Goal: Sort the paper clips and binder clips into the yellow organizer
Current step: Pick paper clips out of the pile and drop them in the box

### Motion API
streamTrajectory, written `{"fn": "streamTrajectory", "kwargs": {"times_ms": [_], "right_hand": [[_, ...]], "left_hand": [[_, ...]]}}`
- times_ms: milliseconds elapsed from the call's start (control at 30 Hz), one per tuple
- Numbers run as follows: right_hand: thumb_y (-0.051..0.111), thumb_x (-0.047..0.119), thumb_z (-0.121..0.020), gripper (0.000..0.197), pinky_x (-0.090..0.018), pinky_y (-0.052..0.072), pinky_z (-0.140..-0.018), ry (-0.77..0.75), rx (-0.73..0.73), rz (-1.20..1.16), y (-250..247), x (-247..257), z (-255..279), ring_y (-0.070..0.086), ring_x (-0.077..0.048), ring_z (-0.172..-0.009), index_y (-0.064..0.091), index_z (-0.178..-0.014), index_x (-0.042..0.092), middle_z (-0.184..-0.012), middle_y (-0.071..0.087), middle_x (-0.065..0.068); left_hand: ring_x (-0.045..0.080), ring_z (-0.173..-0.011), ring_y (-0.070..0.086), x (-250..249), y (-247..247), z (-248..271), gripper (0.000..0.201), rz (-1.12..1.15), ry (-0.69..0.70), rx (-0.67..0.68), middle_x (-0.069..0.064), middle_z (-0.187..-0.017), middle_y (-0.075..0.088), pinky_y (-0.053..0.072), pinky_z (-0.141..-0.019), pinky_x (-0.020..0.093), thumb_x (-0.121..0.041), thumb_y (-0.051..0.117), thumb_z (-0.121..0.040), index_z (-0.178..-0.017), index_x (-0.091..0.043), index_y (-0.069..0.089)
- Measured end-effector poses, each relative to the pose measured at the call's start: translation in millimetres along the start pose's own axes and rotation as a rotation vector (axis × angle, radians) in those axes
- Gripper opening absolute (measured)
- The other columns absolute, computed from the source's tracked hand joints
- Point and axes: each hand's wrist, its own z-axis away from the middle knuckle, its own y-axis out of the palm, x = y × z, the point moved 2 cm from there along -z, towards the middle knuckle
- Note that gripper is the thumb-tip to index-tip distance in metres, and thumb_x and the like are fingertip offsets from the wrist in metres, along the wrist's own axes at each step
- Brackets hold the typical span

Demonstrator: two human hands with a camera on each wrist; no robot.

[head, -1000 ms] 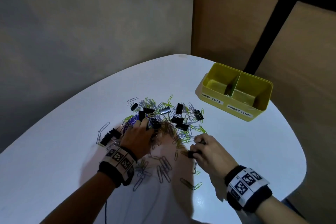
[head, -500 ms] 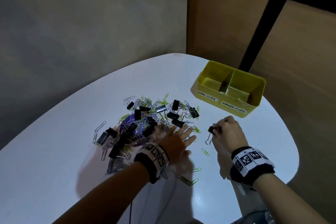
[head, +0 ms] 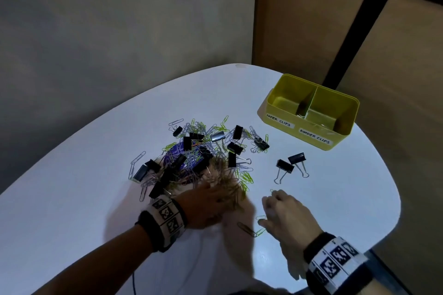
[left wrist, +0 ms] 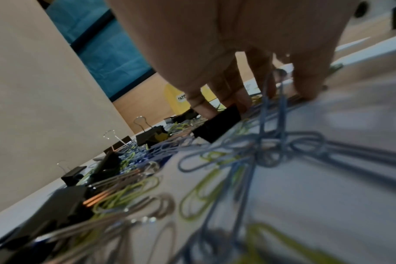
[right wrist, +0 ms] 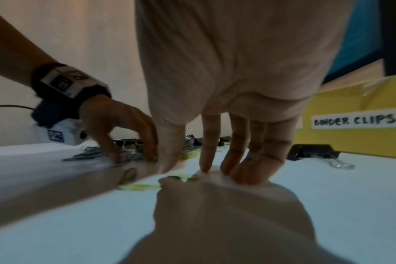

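Both hands, left (head: 211,206) blurred, right (head: 282,213), seemingly splay flat-fingered on wiry paper clips (head: 249,230)

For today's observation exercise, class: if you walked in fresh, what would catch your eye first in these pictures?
First, the tangled heap of clips at the middle of the white table, black binder clips mixed with green and silver paper clips. Next, the yellow organizer at the far right edge, labelled for paper and binder clips. Then the left hand on the heap's near edge and the right hand beside it, fingers down on the table.
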Motion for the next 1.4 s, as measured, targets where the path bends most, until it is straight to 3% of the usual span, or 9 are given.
{"fn": "streamTrajectory", "kwargs": {"times_ms": [200,333,500,600,700,767,1067,1300,1400], "right_hand": [[0.056,0.051,-0.084,0.034,-0.032,0.046,-0.074,-0.103,-0.064,-0.036,-3.2,23.6,-19.4,0.055,-0.02,-0.101,0.055,-0.105,0.024,-0.11,0.049,0.003],[0.057,0.069,-0.07,0.05,-0.031,0.04,-0.068,-0.111,0.15,0.026,0.7,24.6,-1.6,0.058,-0.022,-0.093,0.054,-0.098,0.026,-0.101,0.054,0.007],[0.053,0.049,-0.086,0.033,-0.035,0.042,-0.07,-0.117,0.048,0.012,-1.2,42.4,-23.9,0.059,-0.031,-0.094,0.063,-0.097,0.02,-0.1,0.058,-0.004],[0.06,0.034,-0.083,0.021,-0.033,0.044,-0.072,-0.087,-0.086,-0.03,-7.6,40.1,-43.0,0.057,-0.027,-0.096,0.062,-0.099,0.022,-0.102,0.054,-0.003],[0.071,0.042,-0.074,0.042,-0.035,0.046,-0.074,-0.008,-0.198,-0.053,-5.0,29.3,-49.3,0.052,-0.028,-0.095,0.055,-0.105,0.019,-0.103,0.052,-0.006],[0.07,0.049,-0.074,0.054,-0.038,0.048,-0.079,0.037,-0.171,-0.052,-2.1,26.3,-51.6,0.048,-0.028,-0.099,0.051,-0.115,0.019,-0.108,0.049,-0.007],[0.053,0.011,-0.083,0.02,-0.037,0.049,-0.076,-0.1,-0.075,-0.088,-1.8,29.9,-67.6,0.061,-0.034,-0.09,0.066,-0.098,0.01,-0.1,0.059,-0.012],[0.057,0.007,-0.079,0.01,-0.039,0.046,-0.071,-0.132,-0.147,-0.302,-19.5,17.7,-62.1,0.058,-0.026,-0.076,0.066,-0.074,0.009,-0.077,0.062,-0.009],[0.066,0.012,-0.084,0.01,-0.032,0.049,-0.075,-0.139,-0.207,-0.481,-34.5,11.9,-57.2,0.062,-0.018,-0.079,0.075,-0.085,0.015,-0.083,0.07,-0.005]], "left_hand": [[0.015,-0.092,0.063,14.0,-12.9,-20.1,0.025,-0.057,-0.171,-0.092,-0.005,-0.1,0.063,0.051,-0.078,0.03,-0.036,0.056,-0.076,-0.1,-0.03,0.057],[0.021,-0.101,0.059,18.6,-18.8,-24.7,0.037,0.01,-0.204,-0.035,-0.001,-0.113,0.059,0.051,-0.084,0.036,-0.042,0.051,-0.076,-0.111,-0.029,0.051],[0.032,-0.114,0.048,11.9,-14.9,-40.6,0.031,0.04,-0.25,0.102,0.011,-0.124,0.051,0.039,-0.1,0.05,-0.021,0.044,-0.087,-0.117,-0.02,0.052],[0.031,-0.109,0.053,14.8,-18.0,-37.3,0.039,0.125,-0.272,0.025,0.009,-0.122,0.053,0.046,-0.09,0.045,-0.032,0.037,-0.08,-0.117,-0.025,0.048],[0.03,-0.111,0.051,20.6,-16.4,-33.7,0.045,0.181,-0.342,0.031,0.009,-0.127,0.05,0.048,-0.088,0.045,-0.04,0.044,-0.079,-0.121,-0.024,0.044],[0.031,-0.115,0.048,18.3,-16.8,-36.8,0.037,0.176,-0.355,0.079,0.011,-0.127,0.049,0.046,-0.093,0.047,-0.034,0.049,-0.085,-0.119,-0.017,0.05],[0.033,-0.107,0.052,20.3,-17.8,-50.3,0.019,0.381,-0.502,0.142,0.016,-0.114,0.056,0.045,-0.089,0.045,-0.013,0.049,-0.091,-0.108,-0.008,0.057],[0.018,-0.081,0.06,38.2,-32.8,-35.0,0.014,0.668,-0.64,-0.163,0.006,-0.088,0.065,0.045,-0.072,0.025,-0.014,0.067,-0.082,-0.095,-0.009,0.068],[-0.001,-0.071,0.06,47.4,-43.4,-25.8,0.016,0.81,-0.647,-0.306,-0.006,-0.079,0.067,0.052,-0.07,0.017,-0.009,0.075,-0.076,-0.091,-0.009,0.07]]}}
